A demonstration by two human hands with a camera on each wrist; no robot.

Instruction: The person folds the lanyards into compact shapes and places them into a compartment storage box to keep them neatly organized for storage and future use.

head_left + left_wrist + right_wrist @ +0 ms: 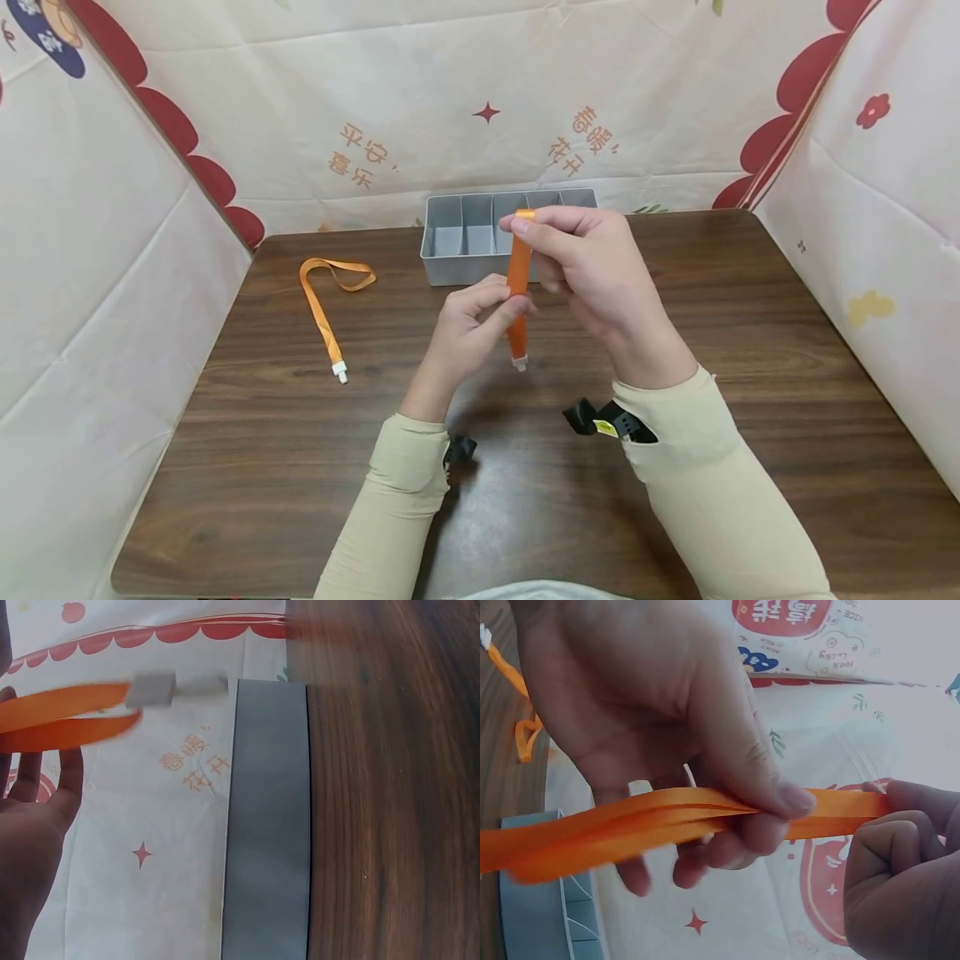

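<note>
Both hands hold an orange lanyard point(519, 265) upright above the table, its ribbon folded into a narrow band. My right hand point(592, 258) pinches the top end between thumb and fingers. Lower down, my left hand point(474, 323) pinches the ribbon near its middle; the right wrist view shows this thumb-and-finger pinch on the layered strap closely. A pale clip point(520, 363) hangs from the bottom end, blurred in the left wrist view. Over to the left, a second orange lanyard point(318, 310) lies on the table, looped at the far end, with its white clip point(340, 371) towards me.
A grey divided box point(459, 269) stands at the back of the brown wooden table point(247, 467), just behind the hands. Printed cloth walls point(420, 83) enclose the table at the back and both sides. Black wrist straps point(630, 423) sit at the sleeve cuffs.
</note>
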